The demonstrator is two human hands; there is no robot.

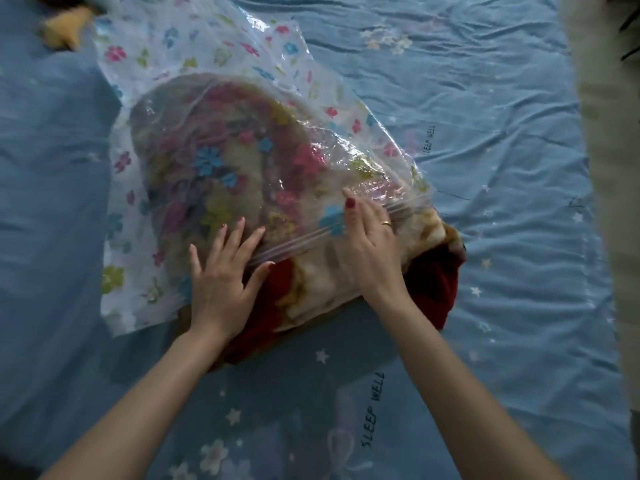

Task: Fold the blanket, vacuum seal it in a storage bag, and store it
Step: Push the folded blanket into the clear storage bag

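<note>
Blanket (349, 271) sticks out of the storage bag (214, 140) beneath your palms. Your left hand (221, 278) and right hand (372, 244) lie open, fingers flat along the bag's mouth, gripping nothing.

Both bare forearms reach forward from the near edge, roughly parallel. Left hand (221, 278) lies palm down, fingers spread and pointing far, thumb splayed to the right. Right hand (372, 237) sits further away and to the right, palm down, fingers together and angled far-left, ring on one finger. Nails painted red. Neither hand is gripping.
</note>
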